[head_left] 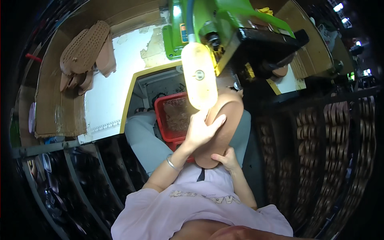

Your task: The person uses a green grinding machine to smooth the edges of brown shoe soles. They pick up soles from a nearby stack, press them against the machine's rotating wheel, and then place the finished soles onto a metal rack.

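Observation:
A tan shoe sole (pixel 226 130) lies slantwise above my lap, its far end up at the green machine (pixel 240 20). My left hand (pixel 203 130) is closed on its left edge, with the thumb across the upper face. At the near end, my right hand (pixel 227 159) grips the sole, thumb on top and the other fingers mostly hidden underneath. A bright yellow-white lamp (pixel 199 76) hangs over the sole's left side and hides part of the machine. What touches the sole's far tip is hard to make out.
Several perforated tan soles (pixel 86 50) are piled at the left, inside a cardboard surround (pixel 60 116) on the white table (pixel 106 106). A red basket (pixel 159 116) with brown scraps stands below the table's cutout. Racks of soles (pixel 336 140) fill the right; dark shoes (pixel 60 200) sit on racks at left.

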Motion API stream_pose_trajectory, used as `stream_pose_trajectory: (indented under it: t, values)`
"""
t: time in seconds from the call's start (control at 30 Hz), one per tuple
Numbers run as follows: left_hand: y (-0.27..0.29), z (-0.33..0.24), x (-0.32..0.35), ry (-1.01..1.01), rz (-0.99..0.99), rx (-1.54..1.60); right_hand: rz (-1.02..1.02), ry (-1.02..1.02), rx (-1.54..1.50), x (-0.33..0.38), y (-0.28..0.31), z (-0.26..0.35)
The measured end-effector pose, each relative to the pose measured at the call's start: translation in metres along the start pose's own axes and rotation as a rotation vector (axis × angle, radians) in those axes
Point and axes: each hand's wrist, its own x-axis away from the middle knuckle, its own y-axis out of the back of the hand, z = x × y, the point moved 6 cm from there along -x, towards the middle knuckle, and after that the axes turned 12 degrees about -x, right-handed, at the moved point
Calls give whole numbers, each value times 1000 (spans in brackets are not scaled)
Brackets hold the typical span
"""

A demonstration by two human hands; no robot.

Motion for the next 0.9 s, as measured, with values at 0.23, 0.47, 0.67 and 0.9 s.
stream_pose_trajectory:
  t: [0.23, 0.47, 0.67, 0.9]
  values:
    - [19, -13, -4, -90, -89, 26, 57, -77, -53, 7, -18, -8]
    - [15, 12, 4, -5, -48, 296, -301, 219, -206, 45, 43, 31]
    - [12, 0, -6, -52, -49, 256, -504, 711, -316, 25, 92, 118]
    - [21, -2, -9, -161, -110, 78, -372, 853, -282, -53, 77, 224]
